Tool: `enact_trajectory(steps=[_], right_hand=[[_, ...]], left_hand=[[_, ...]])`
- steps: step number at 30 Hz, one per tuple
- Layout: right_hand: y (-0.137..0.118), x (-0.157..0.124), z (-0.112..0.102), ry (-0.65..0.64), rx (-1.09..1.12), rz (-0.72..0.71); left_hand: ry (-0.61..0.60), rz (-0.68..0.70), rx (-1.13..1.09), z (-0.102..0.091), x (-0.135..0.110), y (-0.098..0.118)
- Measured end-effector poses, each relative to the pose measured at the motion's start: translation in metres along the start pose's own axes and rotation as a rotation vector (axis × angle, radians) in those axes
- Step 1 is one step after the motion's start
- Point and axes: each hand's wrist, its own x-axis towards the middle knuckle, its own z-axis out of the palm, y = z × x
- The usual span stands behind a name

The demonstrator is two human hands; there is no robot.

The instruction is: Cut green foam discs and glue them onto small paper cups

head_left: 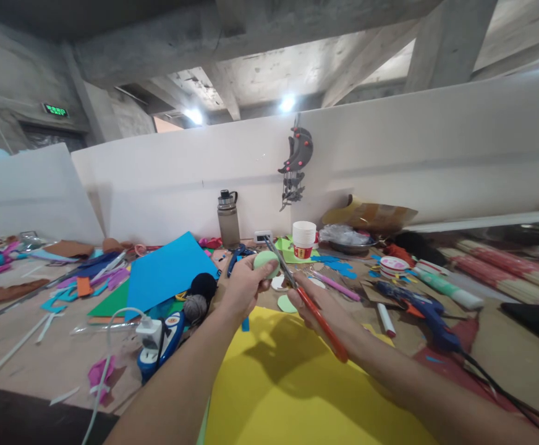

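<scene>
My left hand [246, 281] pinches a pale green round piece [266, 262] between thumb and fingers, above the yellow sheet. My right hand [318, 306] is wrapped round red-handled scissors [318, 321], whose metal blades point up and away beside the green piece's right edge. Whether the blades touch that edge I cannot tell. Beneath the hands, a second pale green disc [287, 303] lies near the far edge of the yellow sheet [297, 395]. White round pieces [279, 283] lie just behind it.
Left: a blue sheet [167, 269], yarn balls [195, 308] and a blue-white power strip [161, 352] with a cable. Behind: a bottle [229, 222] and stacked paper cups [303, 238]. Right: a blue glue gun [418, 309], its cord, a white tube [386, 319] and scraps.
</scene>
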Motion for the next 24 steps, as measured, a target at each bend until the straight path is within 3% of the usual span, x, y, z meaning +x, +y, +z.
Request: enact_trajectory(steps=[9, 18, 24], right_hand=[[-0.001, -0.001, 0.0, 0.007, -0.008, -0.002], [0.007, 0.002, 0.001, 0.022, 0.047, 0.023], [0.012, 0.004, 0.001, 0.049, 0.098, 0.003]], left_hand=[[-0.034, -0.024, 0.033, -0.007, 0.003, 0.004], [0.136, 0.023, -0.128, 0.004, 0.001, -0.008], [0.119, 0.01, -0.237, 0.01, 0.007, -0.007]])
